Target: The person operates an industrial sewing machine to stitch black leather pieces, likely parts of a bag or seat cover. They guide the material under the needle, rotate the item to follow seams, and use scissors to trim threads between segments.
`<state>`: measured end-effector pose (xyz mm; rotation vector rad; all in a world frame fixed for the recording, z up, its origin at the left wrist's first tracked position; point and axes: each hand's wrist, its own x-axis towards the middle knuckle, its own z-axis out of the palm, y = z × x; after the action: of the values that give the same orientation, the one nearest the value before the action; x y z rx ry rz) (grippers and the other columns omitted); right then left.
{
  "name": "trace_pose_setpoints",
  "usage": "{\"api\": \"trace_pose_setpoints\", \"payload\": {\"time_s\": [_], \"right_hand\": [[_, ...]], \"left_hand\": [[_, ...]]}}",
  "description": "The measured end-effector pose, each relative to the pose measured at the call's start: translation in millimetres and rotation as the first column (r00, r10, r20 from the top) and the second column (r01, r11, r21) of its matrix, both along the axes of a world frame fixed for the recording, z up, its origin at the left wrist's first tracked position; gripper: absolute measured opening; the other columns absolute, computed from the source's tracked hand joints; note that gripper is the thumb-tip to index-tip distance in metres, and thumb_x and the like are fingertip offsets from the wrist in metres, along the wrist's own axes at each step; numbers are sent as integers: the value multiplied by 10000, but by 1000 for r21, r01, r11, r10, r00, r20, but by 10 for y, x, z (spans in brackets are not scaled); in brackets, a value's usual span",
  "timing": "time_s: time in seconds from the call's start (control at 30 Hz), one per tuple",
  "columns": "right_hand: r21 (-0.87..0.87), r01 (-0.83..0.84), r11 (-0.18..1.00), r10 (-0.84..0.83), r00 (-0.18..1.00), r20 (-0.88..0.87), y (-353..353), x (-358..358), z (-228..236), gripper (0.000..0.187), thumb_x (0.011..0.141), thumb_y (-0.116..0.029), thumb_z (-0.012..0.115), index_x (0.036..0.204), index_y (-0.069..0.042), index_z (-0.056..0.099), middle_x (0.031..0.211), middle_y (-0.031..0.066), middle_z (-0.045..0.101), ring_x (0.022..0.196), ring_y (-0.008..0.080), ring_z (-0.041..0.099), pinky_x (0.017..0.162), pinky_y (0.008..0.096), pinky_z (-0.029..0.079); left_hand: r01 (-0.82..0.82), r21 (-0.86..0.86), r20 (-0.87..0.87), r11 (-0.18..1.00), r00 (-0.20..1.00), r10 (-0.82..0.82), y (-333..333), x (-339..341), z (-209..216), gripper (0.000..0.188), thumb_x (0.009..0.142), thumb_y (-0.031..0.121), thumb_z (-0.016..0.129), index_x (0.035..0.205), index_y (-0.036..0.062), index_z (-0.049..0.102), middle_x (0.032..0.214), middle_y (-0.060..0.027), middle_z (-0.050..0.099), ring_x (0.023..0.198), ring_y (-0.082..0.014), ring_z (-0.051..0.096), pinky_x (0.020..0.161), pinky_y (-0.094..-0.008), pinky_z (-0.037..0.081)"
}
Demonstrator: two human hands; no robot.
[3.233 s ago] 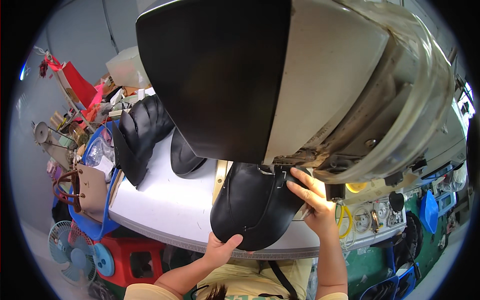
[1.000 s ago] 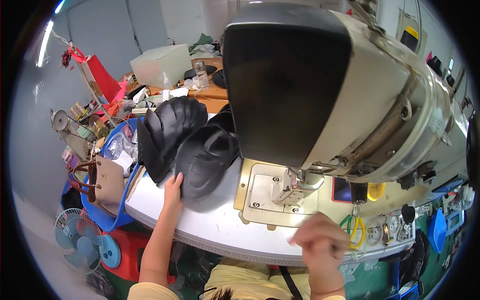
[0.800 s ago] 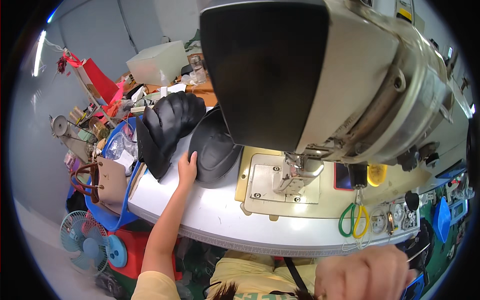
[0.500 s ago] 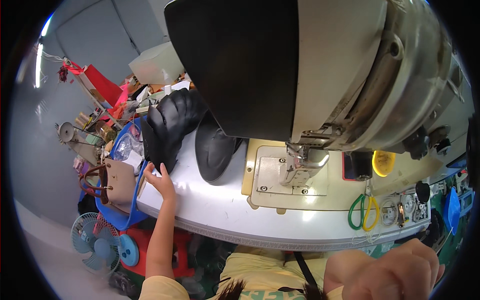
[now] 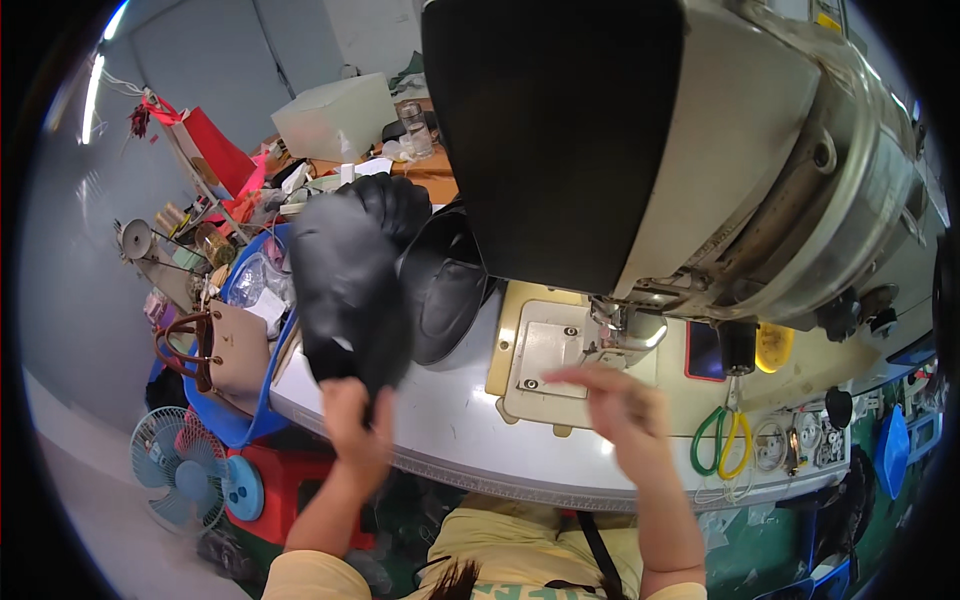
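Note:
My left hand grips the near end of a black leather shoe upper, raised at the left of the table and blurred by motion. Another black upper lies just to its right on the white tabletop, and a stack of black uppers sits behind. My right hand, also smeared, is over the front of the sewing machine's bed plate. Its index finger stretches left, and nothing shows in it. Above rises the sewing machine head, with a large black panel on its left.
Green-and-yellow-handled scissors lie at the table's front right, beside small metal parts. A yellow dish is behind them. Left of the table are a blue bin, a beige handbag and a blue fan.
My left hand has taken hold of a black upper and lifted it from the pile. My right hand has moved from the lower right to the machine bed. The view has shifted slightly.

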<state>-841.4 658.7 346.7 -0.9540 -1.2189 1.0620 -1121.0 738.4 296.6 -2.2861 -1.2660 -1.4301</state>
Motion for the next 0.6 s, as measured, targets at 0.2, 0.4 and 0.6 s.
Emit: {"api": "trace_pose_setpoints", "payload": {"time_s": [0.2, 0.4, 0.6], "right_hand": [[-178, -34, 983, -53, 886, -460, 160, -266, -539, 280, 819, -31, 669, 1080, -2, 573, 998, 71, 637, 830, 111, 586, 742, 256, 490], [-287, -145, 947, -77, 765, -639, 36, -31, -500, 350, 806, -6, 667, 1133, -9, 540, 999, 81, 641, 873, 160, 634, 784, 317, 527], [-292, -227, 929, -35, 732, -681, 17, 37, -521, 372, 809, 2, 645, 1156, -16, 513, 1021, 107, 638, 873, 192, 652, 787, 347, 543]], "left_hand": [[600, -141, 42, 788, 798, -601, -594, 631, -305, 268, 624, 57, 783, 716, 34, 532, 693, -120, 574, 549, -274, 529, 585, -345, 407], [685, 104, 39, 721, 722, -691, -470, 544, -167, 332, 637, 165, 801, 857, 43, 584, 811, -81, 583, 624, -240, 528, 577, -325, 398], [629, 75, -132, 774, 775, -617, -95, 877, 60, 369, 621, -38, 650, 977, -1, 564, 1080, -194, 591, 962, -375, 601, 823, -477, 494]]}}
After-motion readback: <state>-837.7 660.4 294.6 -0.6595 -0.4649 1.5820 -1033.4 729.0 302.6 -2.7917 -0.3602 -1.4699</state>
